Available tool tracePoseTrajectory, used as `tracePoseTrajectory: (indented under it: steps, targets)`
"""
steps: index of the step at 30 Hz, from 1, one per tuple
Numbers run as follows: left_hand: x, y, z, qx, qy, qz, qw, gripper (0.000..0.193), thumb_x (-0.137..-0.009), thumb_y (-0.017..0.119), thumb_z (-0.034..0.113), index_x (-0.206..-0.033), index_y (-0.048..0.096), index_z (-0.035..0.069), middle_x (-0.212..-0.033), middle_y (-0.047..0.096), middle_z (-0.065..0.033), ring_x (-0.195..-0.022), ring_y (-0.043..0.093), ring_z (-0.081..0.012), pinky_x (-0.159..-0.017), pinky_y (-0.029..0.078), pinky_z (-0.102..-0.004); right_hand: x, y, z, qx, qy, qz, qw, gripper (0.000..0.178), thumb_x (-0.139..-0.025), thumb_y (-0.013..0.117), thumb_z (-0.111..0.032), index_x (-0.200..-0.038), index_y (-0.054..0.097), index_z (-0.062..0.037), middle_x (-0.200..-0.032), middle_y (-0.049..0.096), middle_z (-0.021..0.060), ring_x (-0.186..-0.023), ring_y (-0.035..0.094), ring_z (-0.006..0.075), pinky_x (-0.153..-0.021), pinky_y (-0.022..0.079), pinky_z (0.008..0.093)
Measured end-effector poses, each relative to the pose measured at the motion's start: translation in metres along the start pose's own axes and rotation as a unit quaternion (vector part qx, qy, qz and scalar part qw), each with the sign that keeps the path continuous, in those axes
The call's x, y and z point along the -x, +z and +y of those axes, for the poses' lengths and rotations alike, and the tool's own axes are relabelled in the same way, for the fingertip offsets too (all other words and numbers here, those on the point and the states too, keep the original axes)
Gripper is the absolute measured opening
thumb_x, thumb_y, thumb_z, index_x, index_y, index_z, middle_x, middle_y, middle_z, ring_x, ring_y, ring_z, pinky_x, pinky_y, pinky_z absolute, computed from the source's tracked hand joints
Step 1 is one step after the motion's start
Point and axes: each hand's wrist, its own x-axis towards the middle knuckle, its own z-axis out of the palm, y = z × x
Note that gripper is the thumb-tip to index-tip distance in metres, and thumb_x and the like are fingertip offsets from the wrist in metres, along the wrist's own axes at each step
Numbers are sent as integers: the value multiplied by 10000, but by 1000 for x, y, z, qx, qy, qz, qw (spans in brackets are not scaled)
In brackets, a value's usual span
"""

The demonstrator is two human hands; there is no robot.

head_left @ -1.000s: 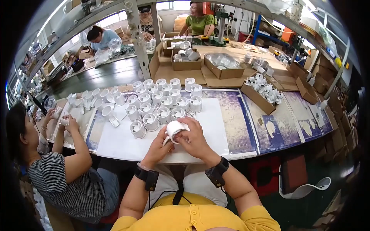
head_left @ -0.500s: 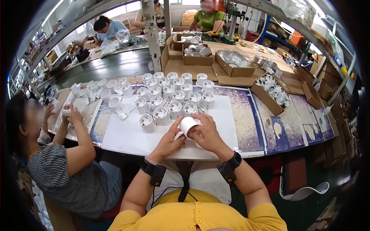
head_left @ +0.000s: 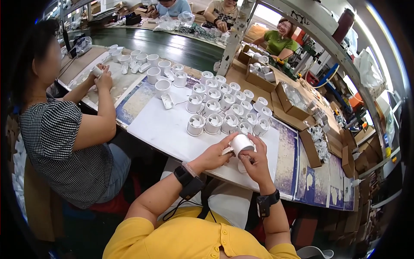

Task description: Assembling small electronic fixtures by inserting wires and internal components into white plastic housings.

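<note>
We sit at a long table (head_left: 297,159) covered in worn blue-and-cream sheets, cardboard boxes (head_left: 290,100) along its far edge. A grey metal post (head_left: 235,36) rises beside a dark green conveyor belt (head_left: 172,45). Daylight enters through windows (head_left: 267,15) behind.

Bare white sheet (head_left: 161,127) lies open at frame centre-left; rows of white cups (head_left: 224,103) block the upper centre; cardboard boxes (head_left: 293,103) crowd the upper right.

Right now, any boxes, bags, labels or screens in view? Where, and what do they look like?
Cardboard boxes: brown, open, right of the white cups, some holding white parts.
Plastic bags: clear, crumpled, far bench, top.
White bag: hanging, upper right.
Screens, readable labels: none seen.
</note>
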Motion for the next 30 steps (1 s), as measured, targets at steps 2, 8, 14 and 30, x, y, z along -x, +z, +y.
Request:
tracePoseTrajectory:
  steps: [2, 8, 14, 30]
  targets:
    - [-1, 0, -1, 15, -1, -15, 1000, 728, -924, 490, -10, -1544, 165, 190, -1141, 592, -62, -741, 548, -87, -660, 488, -244, 2, -2, 2, 7, 1, -3, 1000, 138, -749, 757, -90, -884, 748, -62, -1373, 492, 106, -1297, 372, 322, -1051, 350, 411]
    - [-3, -2, -9, -31, 63, -12, 997, 729, -924, 517, 22, -1544, 164, 169, -1169, 580, -68, -796, 543, -83, -715, 485, -244, -6, -4, 0, -127, 124, -46, 983, 159, -799, 730, -108, -947, 741, -49, -1392, 479, 114, -1289, 387, 303, -996, 409, 381]
    - [-2, -3, 8, 35, 48, -50, 997, 734, -920, 553, 55, -1539, 169, 144, -1201, 570, -82, -883, 538, -87, -785, 472, -253, 0, -3, 2, -106, 104, -7, 989, 225, -795, 724, -105, -1010, 723, -42, -1369, 495, 120, -1257, 422, 311, -987, 410, 392]
    - [1, 2, 1, -68, 58, -4, 996, 718, -928, 526, 23, -1532, 160, 152, -1141, 601, -66, -774, 548, -85, -682, 478, -242, -1, 9, -5, -64, 38, 25, 997, 252, -793, 663, 0, -1044, 675, 9, -1374, 474, 136, -1246, 431, 320, -984, 435, 376]
